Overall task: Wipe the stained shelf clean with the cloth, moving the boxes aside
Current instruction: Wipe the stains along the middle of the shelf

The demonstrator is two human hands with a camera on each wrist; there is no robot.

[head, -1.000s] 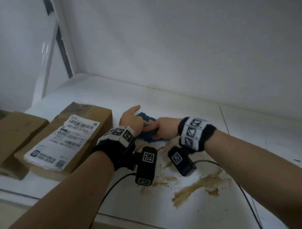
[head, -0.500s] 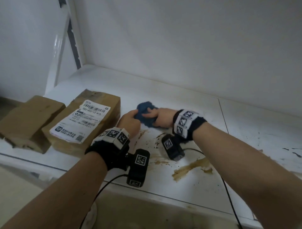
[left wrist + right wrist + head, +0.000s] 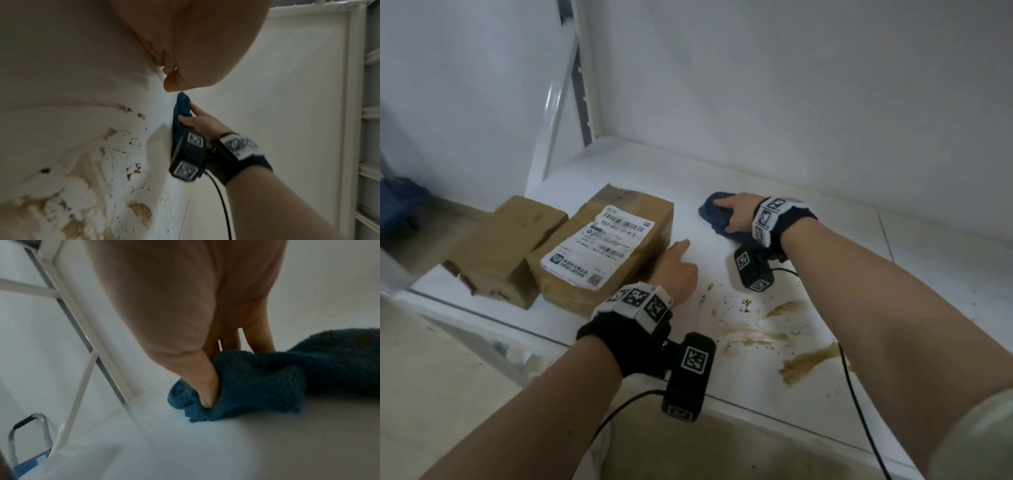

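Here my right hand grasps the cloth, a bunched dark blue rag; from the right wrist, my thumb digs into its folds while the other fingers curl over the top. The cloth sits on the shelf toward the back, beyond the stain and apart from it. My left hand lies on the shelf right against the near side of the labelled box, thumb pointing forward along the box edge. The other fingers are tucked between hand and cardboard, so I cannot tell whether they are clenched or loose.

The 2 boxes sit at the left end of the shelf. The labelled one carries a white shipping label with barcodes on its top. The plain box lies just left of it, touching or nearly so, with its near corner jutting past the front edge of the shelf.

The stain is brown, in smears and specks, spread over the front part of the shelf between my 2 forearms. From the left wrist it shows as broad tan patches with dark flecks around them. A black cable from my right wrist runs across it toward the front edge.
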